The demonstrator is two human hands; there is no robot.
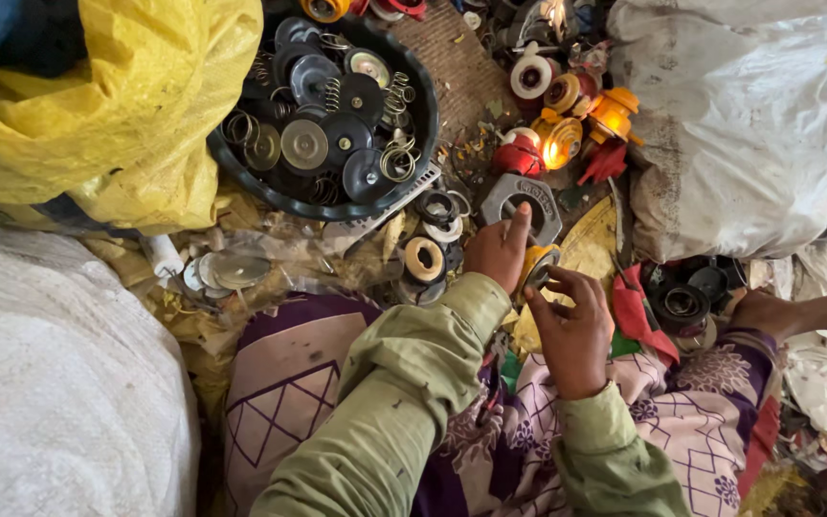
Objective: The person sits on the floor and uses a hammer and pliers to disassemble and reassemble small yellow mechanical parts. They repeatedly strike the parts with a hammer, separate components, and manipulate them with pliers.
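My left hand (500, 251) and my right hand (574, 330) meet over my lap, both closed on a small round part (539, 268) with a yellow body and a grey metal ring. The left thumb points up toward a grey hexagonal metal piece (521, 205) lying just beyond it. Both arms wear olive green sleeves. Much of the small part is hidden by my fingers.
A black round tub (418, 101) of metal discs and springs sits at the back. A yellow sack (126, 115) lies left, white sacks (739, 124) right and lower left. Red, orange and yellow plastic parts (567, 134) are scattered ahead. A bare foot (815, 313) rests at right.
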